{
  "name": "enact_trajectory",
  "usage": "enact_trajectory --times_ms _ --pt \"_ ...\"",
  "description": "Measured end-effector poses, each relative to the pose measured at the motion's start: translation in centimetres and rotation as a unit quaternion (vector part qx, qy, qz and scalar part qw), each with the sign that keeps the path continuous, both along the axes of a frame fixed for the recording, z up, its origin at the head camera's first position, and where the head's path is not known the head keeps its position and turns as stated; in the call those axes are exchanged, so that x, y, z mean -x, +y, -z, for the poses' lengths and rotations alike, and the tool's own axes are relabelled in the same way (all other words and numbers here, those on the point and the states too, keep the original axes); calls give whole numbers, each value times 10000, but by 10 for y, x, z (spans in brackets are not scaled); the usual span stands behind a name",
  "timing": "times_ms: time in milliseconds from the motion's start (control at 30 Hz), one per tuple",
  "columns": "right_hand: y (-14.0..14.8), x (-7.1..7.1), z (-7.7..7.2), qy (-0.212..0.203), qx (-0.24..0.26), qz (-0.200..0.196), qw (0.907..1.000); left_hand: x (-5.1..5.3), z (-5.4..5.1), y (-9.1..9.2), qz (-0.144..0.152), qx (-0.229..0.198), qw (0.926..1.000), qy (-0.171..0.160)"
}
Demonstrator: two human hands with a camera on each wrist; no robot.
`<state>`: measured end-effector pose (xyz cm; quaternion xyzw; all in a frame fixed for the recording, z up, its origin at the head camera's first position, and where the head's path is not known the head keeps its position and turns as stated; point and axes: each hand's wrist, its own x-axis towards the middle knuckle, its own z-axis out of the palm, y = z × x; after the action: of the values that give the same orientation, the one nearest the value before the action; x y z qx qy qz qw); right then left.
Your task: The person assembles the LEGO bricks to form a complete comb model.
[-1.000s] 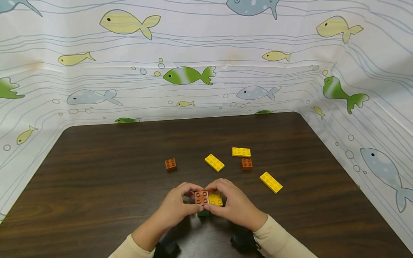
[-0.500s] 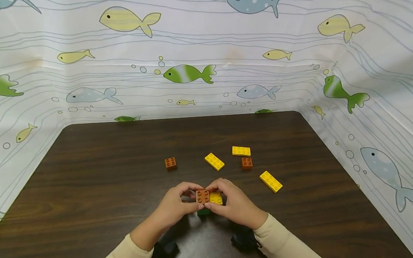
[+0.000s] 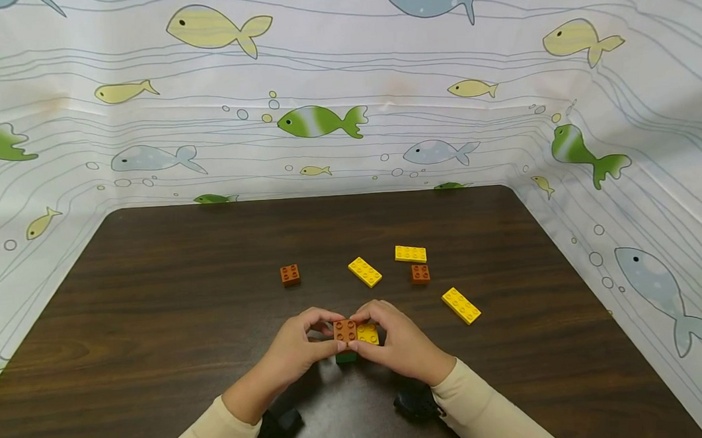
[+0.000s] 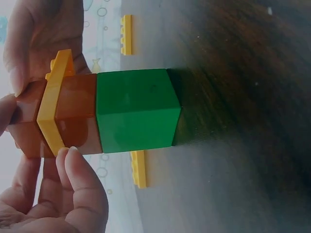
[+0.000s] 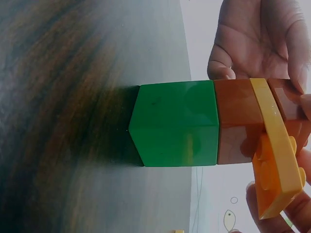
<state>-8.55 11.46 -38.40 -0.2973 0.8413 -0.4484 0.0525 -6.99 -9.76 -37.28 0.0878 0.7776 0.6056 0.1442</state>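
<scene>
A small tower of toy bricks stands upright on the dark table. At its base is a green block [image 4: 138, 109], with a lower brown brick [image 4: 77, 114] on it. Above that lies a yellow plate [image 5: 277, 145], which sticks out to the right. An upper brown brick [image 3: 345, 331] sits at the top. My left hand [image 3: 295, 346] pinches this brick from the left, thumb in front and fingers behind. From the right, my right hand [image 3: 401, 345] pinches the same brick and arches over the plate's projecting end. Fingers hide part of the brick's sides.
Beyond the hands lie two loose brown bricks [image 3: 290, 275] and three yellow plates [image 3: 365, 272], mostly to the right. A white fish-print sheet [image 3: 319, 68] rises behind the wood-grain table [image 3: 182, 287] and along its sides. Black wrist devices [image 3: 417, 404] hang under both forearms.
The upper brown brick has shifted very slightly to the right with the fingers on it. Both hands keep their grip. The head view has tilted down a little.
</scene>
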Motion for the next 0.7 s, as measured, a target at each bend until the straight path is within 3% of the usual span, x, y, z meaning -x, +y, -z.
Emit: enact_trajectory --times_ms 233,500,700 --pt "1 1 -1 16 -97 -5 10000 0 3 -1 124 -230 9996 -140" --pt "1 4 -2 43 -178 -148 9997 2 8 -3 204 -192 9996 -37" --pt "3 6 -3 -279 -188 -286 9990 1 9 -2 171 -251 9994 -145"
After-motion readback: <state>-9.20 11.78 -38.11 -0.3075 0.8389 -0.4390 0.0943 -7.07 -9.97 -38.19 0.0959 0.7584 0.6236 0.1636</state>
